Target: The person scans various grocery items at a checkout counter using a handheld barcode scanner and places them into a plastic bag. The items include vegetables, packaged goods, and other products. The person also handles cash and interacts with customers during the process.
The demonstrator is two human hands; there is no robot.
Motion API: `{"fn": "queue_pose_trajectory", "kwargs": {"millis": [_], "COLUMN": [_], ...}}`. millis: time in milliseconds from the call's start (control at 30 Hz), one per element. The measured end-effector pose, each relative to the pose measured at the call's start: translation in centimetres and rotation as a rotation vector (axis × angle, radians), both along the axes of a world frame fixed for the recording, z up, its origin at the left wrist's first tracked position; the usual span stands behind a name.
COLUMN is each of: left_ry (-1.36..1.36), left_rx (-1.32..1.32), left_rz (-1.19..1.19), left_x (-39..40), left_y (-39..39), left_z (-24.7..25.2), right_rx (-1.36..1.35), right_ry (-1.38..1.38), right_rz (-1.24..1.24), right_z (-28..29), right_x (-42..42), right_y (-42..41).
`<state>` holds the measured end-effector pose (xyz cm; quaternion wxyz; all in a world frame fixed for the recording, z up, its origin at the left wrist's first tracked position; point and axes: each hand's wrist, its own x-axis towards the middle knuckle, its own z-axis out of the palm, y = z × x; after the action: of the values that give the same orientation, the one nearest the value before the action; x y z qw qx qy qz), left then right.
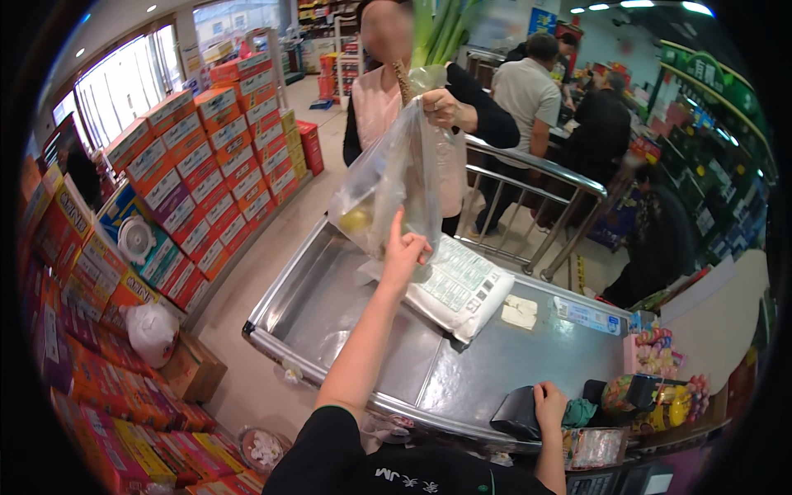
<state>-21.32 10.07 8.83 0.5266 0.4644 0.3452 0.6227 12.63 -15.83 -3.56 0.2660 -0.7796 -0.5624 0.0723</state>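
Note:
My left hand [405, 250] is stretched over the metal checkout counter [346, 309], index finger extended against or just in front of a clear plastic bag [396, 185]. A person across the counter holds that bag up; a yellowish round item shows in it and long green stalks [439, 34] rise above it. Beneath the bag a white printed sack [461, 288] lies on the counter. At the near right edge my right hand [549, 405] rests on a black device [518, 413], its fingers at the device's right side; its grip is unclear.
Stacked cartons [210, 167] line the left aisle. A metal railing [532, 167] stands beyond the counter, with several people behind it. Candy containers [662, 402] and a green cloth [578, 413] sit at right, above a keyboard [594, 484]. A waste basket [263, 448] stands below the near edge.

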Motion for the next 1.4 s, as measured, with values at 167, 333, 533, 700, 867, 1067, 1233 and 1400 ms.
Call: {"fn": "queue_pose_trajectory", "kwargs": {"millis": [167, 333, 533, 700, 867, 1067, 1233, 1400], "left_ry": [-0.071, -0.127, 0.019, 0.193, 0.293, 0.445, 0.641, 0.606], "left_rx": [0.052, 0.057, 0.14, 0.076, -0.118, 0.796, 1.111, 1.071], "left_rz": [-0.114, -0.348, -0.427, -0.588, -0.735, -0.811, -0.903, -0.889], "left_x": [3.3, 7.4, 12.4, 17.8, 22.0, 25.8, 24.8, 24.7], "left_y": [2.8, 7.1, 6.1, -1.9, -12.1, -20.6, -22.7, -22.9], "left_z": [4.2, 10.5, 11.4, 1.1, -11.9, -11.2, -12.0, -11.9], "right_rx": [0.027, 0.013, 0.005, 0.01, 0.03, -0.08, -0.065, -0.058], "right_ry": [-0.021, -0.057, -0.048, -0.047, -0.079, -0.003, -0.039, -0.119], "right_rz": [0.011, 0.004, 0.002, -0.021, 0.0, -0.114, -0.118, -0.085], "right_z": [-0.2, 0.1, -0.1, 0.2, 0.1, -4.3, -0.1, -1.5], "right_x": [0.1, 0.3, 0.3, 0.2, 0.2, 2.4, 0.3, 1.2], "right_y": [0.3, -0.4, -0.2, -0.3, 0.1, 0.3, 0.4, 0.4]}}
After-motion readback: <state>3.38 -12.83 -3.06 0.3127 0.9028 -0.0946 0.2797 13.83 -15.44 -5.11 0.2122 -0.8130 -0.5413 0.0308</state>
